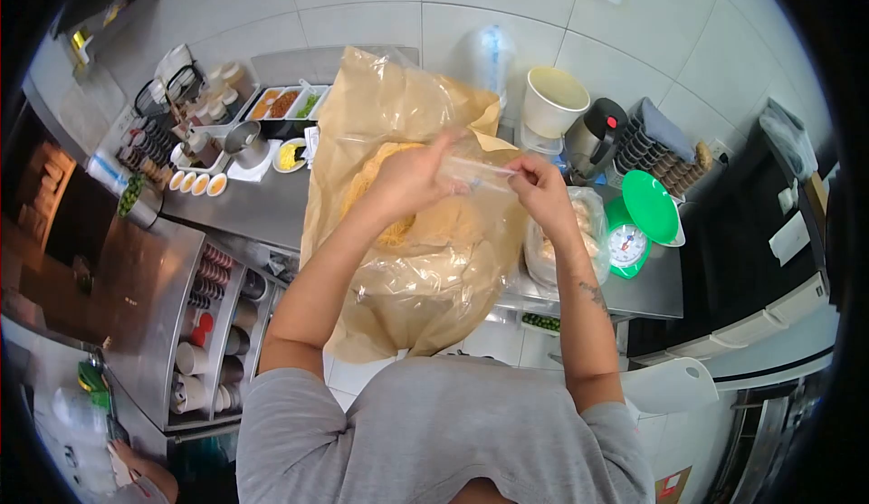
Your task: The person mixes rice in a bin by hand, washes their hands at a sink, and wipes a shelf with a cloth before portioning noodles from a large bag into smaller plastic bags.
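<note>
My right hand (540, 194) pinches the edge of a clear plastic bag (484, 175) between thumb and fingers. At the other end of that bag is my left hand (409, 178), its thumb raised and blurred and its other fingertips partly hidden. Below both hands a large brown paper sheet (348, 106) lies with a clear plastic liner (398, 291) over it. Yellow noodles (362, 187) fill the liner, heaped mostly under my left forearm and hand.
Right of the paper stand a bag of pale noodle portions (588, 242), a green dial scale (627, 246) and a cream tub (554, 101). To the left are a metal pot (246, 144), halved eggs (199, 184) and a topping tray (285, 104). Another person's arm (149, 472) shows at lower left.
</note>
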Motion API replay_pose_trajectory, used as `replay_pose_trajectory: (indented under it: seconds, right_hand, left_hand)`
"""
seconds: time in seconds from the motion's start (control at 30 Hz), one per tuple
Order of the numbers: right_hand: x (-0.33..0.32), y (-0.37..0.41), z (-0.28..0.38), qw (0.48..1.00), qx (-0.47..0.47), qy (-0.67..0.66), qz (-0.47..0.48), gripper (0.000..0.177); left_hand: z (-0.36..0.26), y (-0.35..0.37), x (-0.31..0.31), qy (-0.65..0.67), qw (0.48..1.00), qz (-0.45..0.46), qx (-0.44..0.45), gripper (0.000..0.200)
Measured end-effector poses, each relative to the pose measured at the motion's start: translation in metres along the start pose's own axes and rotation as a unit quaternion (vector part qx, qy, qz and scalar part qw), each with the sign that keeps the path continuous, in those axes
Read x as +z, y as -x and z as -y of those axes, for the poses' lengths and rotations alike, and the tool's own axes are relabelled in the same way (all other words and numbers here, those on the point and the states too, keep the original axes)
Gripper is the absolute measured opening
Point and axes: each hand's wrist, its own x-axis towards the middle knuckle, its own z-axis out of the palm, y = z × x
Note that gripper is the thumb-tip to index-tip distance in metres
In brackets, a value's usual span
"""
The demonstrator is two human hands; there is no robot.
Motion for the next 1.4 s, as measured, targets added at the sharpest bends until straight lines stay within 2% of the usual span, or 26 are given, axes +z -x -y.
replay_pose_trajectory:
  seconds: [0.03, 0.07, 0.13, 0.2, 0.3, 0.4, 0.43, 0.5, 0.57, 0.6, 0.7, 0.77, 0.8, 0.9, 1.0, 1.07, 1.1, 1.17, 1.23, 1.27, 1.3, 1.37, 1.4]
  right_hand:
    - [-0.001, 0.0, 0.0, 0.993, 0.035, -0.086, 0.072, 0.021]
    - [0.0, 0.003, -0.003, 0.99, 0.009, -0.114, 0.077, 0.022]
    - [0.004, 0.006, -0.01, 0.981, -0.051, -0.167, 0.085, 0.023]
    - [0.028, 0.016, -0.015, 0.976, -0.082, -0.177, 0.097, 0.027]
    - [0.074, 0.017, -0.044, 0.99, -0.094, -0.051, 0.097, 0.028]
    - [0.11, 0.01, -0.081, 0.99, -0.008, 0.024, 0.137, 0.024]
    - [0.115, 0.01, -0.087, 0.987, -0.035, 0.089, 0.133, 0.022]
    - [0.12, 0.009, -0.088, 0.965, -0.088, 0.215, 0.118, 0.018]
    - [0.11, 0.0, -0.081, 0.979, -0.14, 0.112, 0.098, 0.016]
    - [0.104, -0.005, -0.071, 0.981, -0.165, 0.06, 0.088, 0.016]
    - [0.102, -0.015, -0.041, 0.981, -0.172, -0.04, -0.076, 0.017]
    - [0.102, -0.03, -0.055, 0.965, -0.175, 0.046, -0.19, 0.018]
    - [0.1, -0.036, -0.06, 0.949, -0.174, 0.089, -0.246, 0.019]
    - [0.092, -0.042, -0.048, 0.934, -0.168, 0.143, -0.279, 0.021]
    - [0.105, -0.029, -0.011, 0.973, -0.048, 0.076, -0.212, 0.022]
    - [0.125, -0.031, -0.032, 0.975, -0.085, -0.068, -0.194, 0.022]
    - [0.133, -0.031, -0.04, 0.968, -0.103, -0.139, -0.183, 0.023]
    - [0.123, -0.019, -0.009, 0.953, 0.034, -0.234, -0.191, 0.018]
    - [0.116, -0.017, -0.004, 0.922, 0.155, -0.306, -0.181, 0.018]
    - [0.104, -0.019, -0.011, 0.891, 0.168, -0.389, -0.16, 0.02]
    - [0.086, -0.021, -0.024, 0.854, 0.18, -0.468, -0.137, 0.023]
    - [0.058, -0.026, -0.058, 0.832, 0.072, -0.485, -0.259, 0.024]
    - [0.053, -0.02, -0.046, 0.879, 0.006, -0.373, -0.297, 0.024]
  left_hand:
    - [0.006, 0.003, 0.009, -0.012, 1.0, 0.008, 0.006, 0.017]
    - [0.013, 0.006, 0.019, -0.023, 1.0, 0.015, 0.013, 0.015]
    - [0.023, 0.006, 0.028, -0.003, 0.997, 0.002, 0.081, 0.012]
    - [0.026, 0.006, 0.027, 0.017, 0.998, 0.017, 0.066, 0.012]
    - [0.03, 0.007, 0.041, 0.037, 0.997, 0.029, 0.059, 0.012]
    - [0.039, 0.012, 0.068, 0.017, 0.997, 0.058, 0.04, 0.011]
    - [0.038, 0.017, 0.072, 0.005, 0.997, 0.072, 0.03, 0.01]
    - [0.036, 0.02, 0.071, 0.019, 0.999, 0.022, 0.014, 0.01]
    - [0.032, 0.019, 0.067, 0.041, 0.998, -0.051, 0.01, 0.01]
    - [0.025, 0.019, 0.06, 0.112, 0.991, -0.068, 0.004, 0.01]
    - [0.004, 0.019, 0.026, 0.293, 0.947, -0.127, -0.013, 0.017]
    - [0.002, 0.024, 0.014, 0.382, 0.907, -0.177, -0.02, 0.026]
    - [0.005, 0.026, 0.021, 0.371, 0.905, -0.206, -0.032, 0.03]
    - [0.015, 0.042, 0.065, 0.369, 0.887, -0.268, -0.066, 0.041]
    - [-0.013, 0.037, 0.101, 0.432, 0.843, -0.302, -0.111, 0.047]
    - [-0.021, 0.03, 0.103, 0.469, 0.794, -0.349, -0.167, 0.051]
    - [-0.02, 0.033, 0.101, 0.469, 0.798, -0.339, -0.168, 0.049]
    - [-0.012, 0.036, 0.093, 0.469, 0.806, -0.321, -0.164, 0.046]
    - [-0.008, 0.034, 0.084, 0.576, 0.727, -0.323, -0.185, 0.046]
    - [-0.005, 0.034, 0.08, 0.626, 0.682, -0.323, -0.197, 0.045]
    - [0.006, 0.034, 0.081, 0.64, 0.671, -0.316, -0.2, 0.045]
    - [0.032, 0.037, 0.084, 0.665, 0.649, -0.305, -0.207, 0.045]
    - [0.029, 0.04, 0.075, 0.679, 0.633, -0.299, -0.22, 0.045]
